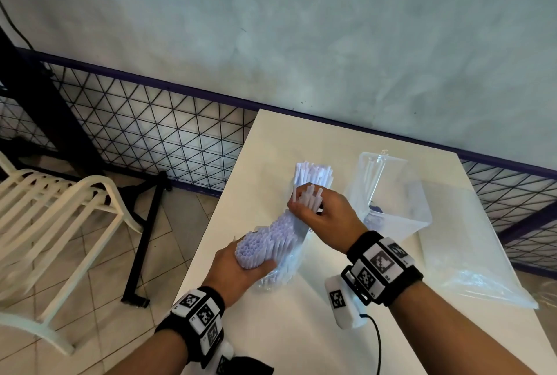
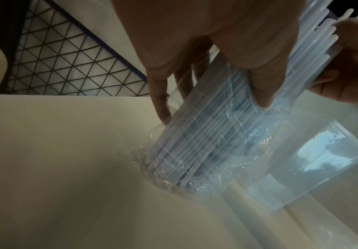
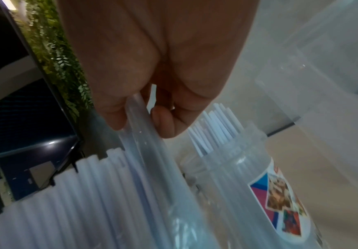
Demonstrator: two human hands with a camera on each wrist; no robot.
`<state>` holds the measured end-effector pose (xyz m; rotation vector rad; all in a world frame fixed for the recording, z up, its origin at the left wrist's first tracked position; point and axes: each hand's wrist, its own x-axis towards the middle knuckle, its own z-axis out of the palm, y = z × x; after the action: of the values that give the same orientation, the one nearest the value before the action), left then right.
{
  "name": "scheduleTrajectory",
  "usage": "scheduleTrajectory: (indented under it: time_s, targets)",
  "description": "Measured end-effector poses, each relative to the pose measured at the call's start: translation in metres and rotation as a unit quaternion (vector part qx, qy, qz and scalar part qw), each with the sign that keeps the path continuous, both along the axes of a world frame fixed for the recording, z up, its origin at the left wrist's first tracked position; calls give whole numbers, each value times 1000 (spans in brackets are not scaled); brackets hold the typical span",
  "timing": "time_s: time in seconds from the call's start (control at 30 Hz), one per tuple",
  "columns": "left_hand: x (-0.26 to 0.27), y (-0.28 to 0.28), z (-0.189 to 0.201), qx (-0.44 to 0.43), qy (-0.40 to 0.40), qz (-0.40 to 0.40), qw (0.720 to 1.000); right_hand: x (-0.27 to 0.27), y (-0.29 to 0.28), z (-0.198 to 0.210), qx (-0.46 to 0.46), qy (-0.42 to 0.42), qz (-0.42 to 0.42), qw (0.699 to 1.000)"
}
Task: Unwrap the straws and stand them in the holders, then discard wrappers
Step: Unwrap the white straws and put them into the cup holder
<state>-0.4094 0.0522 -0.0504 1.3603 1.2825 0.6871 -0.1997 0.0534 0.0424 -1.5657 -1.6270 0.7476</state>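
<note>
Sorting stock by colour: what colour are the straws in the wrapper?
Translucent white straws, clearest in the head view.

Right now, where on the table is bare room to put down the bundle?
The near table between the two wrists is bare, and so is the far strip beyond the straw holder. The right side is crowded with plastic bags.

white table [image 1: 280, 329]; holder [image 1: 313, 177]; clear bag [image 1: 470, 254]; straw pack [image 1: 280, 254]
</note>
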Motion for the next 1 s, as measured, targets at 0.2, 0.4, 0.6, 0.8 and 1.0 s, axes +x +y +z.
scheduleTrajectory:
  time_s: [0.2,0.4,0.6,0.8,1.0]
  targets:
    - [2,0,2,3,-1,-7,1000,2,9,12,-25,-7,6,1000]
    - [3,2,2,6,-1,-14,1000,2,17,13,-55,-92,12,994]
    - [2,5,0,6,1,-10,1000,1,21,43,-46,-89,16,995]
    - [-2,9,-2,3,-3,-9,1000,18,34,100,-13,-71,26,997]
    - [-1,7,-1,3,-12,1,1000,44,53,151,45,-64,27,997]
